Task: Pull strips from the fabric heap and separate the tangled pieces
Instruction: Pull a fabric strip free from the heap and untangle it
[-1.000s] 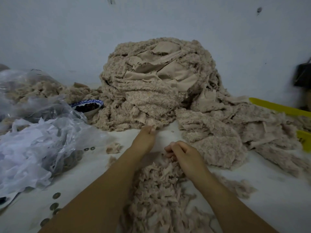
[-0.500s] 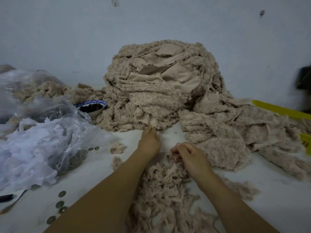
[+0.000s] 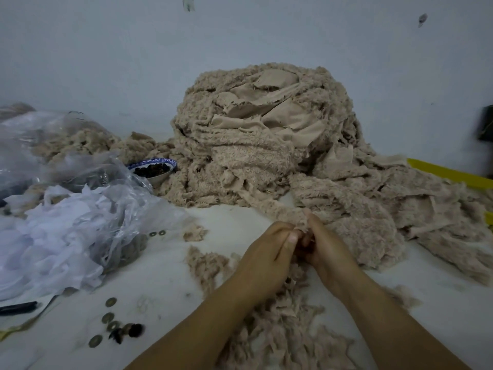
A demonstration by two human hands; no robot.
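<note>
A big heap of beige fleecy fabric [image 3: 256, 134] rises at the back centre and spreads down to the right. One fuzzy strip [image 3: 277, 206] runs from the heap's foot toward me. My left hand [image 3: 266, 252] and my right hand [image 3: 324, 247] meet at its near end, fingers curled, both pinching the strip's tip. A flat pile of separated beige pieces [image 3: 282, 324] lies under and between my forearms.
Clear plastic bags [image 3: 80, 209] with white and beige scraps fill the left. A blue-rimmed bowl [image 3: 154, 169] of dark bits sits by the heap. Coins and dark bits [image 3: 112, 327] lie at front left, a black pen [image 3: 18, 307] at the left edge. A yellow tray [image 3: 448, 173] is at right.
My left hand drew back from the heap's foot with a strip. My right hand came up to meet it, and both now pinch the strip's end. The camera tilted up a little.
</note>
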